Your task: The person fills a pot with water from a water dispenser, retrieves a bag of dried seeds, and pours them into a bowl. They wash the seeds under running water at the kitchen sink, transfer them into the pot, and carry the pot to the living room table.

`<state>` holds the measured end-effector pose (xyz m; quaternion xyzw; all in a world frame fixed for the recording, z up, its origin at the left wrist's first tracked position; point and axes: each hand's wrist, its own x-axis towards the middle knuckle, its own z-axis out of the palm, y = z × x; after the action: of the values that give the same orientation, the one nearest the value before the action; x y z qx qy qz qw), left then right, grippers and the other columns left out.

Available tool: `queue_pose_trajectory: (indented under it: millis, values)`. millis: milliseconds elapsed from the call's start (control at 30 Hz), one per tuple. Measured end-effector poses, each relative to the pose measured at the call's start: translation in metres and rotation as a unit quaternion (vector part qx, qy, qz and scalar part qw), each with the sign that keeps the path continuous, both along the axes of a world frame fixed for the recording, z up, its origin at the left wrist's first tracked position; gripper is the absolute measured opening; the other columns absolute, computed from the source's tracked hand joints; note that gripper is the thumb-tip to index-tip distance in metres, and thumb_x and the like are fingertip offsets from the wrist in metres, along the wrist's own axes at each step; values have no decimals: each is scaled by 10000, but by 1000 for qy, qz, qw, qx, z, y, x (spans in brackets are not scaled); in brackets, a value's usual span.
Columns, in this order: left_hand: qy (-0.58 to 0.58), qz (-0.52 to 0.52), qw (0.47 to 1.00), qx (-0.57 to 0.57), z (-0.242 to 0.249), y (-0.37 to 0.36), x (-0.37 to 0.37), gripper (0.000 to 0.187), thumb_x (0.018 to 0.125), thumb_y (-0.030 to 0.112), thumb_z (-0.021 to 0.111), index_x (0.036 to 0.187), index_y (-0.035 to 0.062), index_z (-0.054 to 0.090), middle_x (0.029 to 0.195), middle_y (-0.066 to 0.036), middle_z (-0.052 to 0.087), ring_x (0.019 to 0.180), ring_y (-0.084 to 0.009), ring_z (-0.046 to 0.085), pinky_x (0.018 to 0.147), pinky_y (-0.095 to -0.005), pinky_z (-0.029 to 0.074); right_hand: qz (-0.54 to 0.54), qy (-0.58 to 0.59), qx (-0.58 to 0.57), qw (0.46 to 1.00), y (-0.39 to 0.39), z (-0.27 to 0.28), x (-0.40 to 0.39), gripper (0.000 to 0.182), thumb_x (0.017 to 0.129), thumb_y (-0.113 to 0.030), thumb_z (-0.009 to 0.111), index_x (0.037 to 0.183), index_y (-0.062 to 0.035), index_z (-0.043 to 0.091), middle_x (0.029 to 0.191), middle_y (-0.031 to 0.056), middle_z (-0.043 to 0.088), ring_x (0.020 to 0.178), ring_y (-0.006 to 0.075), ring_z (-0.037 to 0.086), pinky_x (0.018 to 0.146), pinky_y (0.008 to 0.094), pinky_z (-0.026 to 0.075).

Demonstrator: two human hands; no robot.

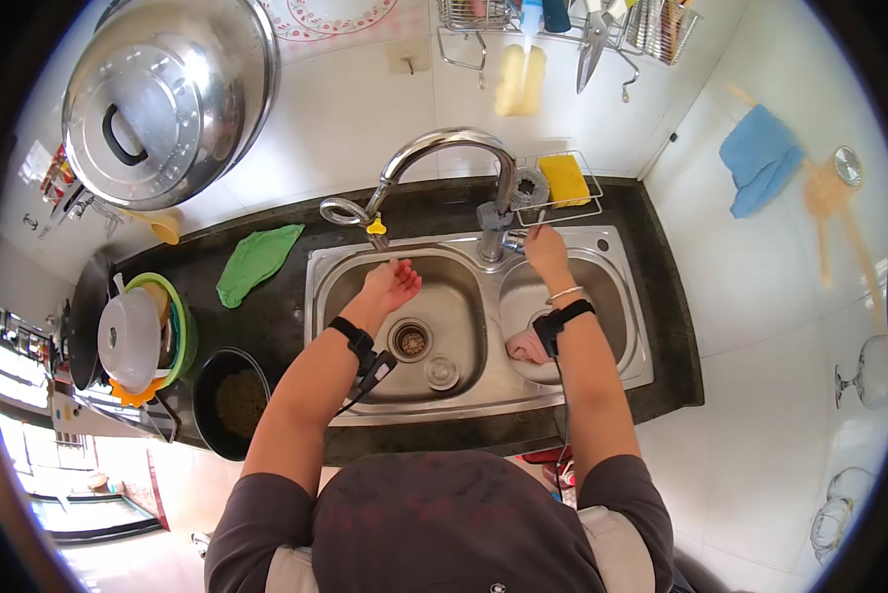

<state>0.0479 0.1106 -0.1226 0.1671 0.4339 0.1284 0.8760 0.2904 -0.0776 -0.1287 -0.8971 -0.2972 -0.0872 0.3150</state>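
My left hand (393, 285) is over the left basin (454, 316) of the steel sink, just below the spout end (378, 233) of the tall faucet (454, 138). Its palm faces up, the fingers loosely bent and apart, with nothing in them. At the base of the faucet, my right hand (546, 252) has its fingers around the faucet handle (513, 240); part of the grip is hidden. Beneath my right wrist, a pink cloth (526, 347) lies in the right basin (610, 296).
A green cloth (258, 263) and a black pot (228, 403) lie left of the sink. Farther left is a green basin (189, 341) with dishes. Behind the faucet, a wire rack (587, 211) holds a yellow sponge (564, 180) and a scrubber (530, 188). A large wok lid (167, 99) hangs upper left.
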Motion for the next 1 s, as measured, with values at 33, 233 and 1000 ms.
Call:
queue_pose_trajectory:
  millis: [33,233,1000]
  values:
    - [-7,31,999,-42,-4,3,1,161,936,167,456,911,34,543,717,-40,493,633,-173,520,663,-394,509,18,1,-15,1000,-2,-2,-1,307,869,-220,458,770,45,578,698,248,607,703,408,611,658,473,485]
    - [-31,54,988,-140,-20,24,28,191,941,180,415,806,74,499,534,25,377,419,-106,376,432,-263,392,-12,58,45,997,-3,-20,-1,363,876,-241,443,705,52,571,603,234,590,548,375,609,603,456,490]
    - [126,-575,503,633,-31,-24,-38,265,780,286,615,900,61,686,959,-151,652,930,-272,611,819,-373,460,368,142,-418,818,-104,-62,-61,92,642,-91,554,609,-28,613,733,184,636,678,340,612,559,426,450]
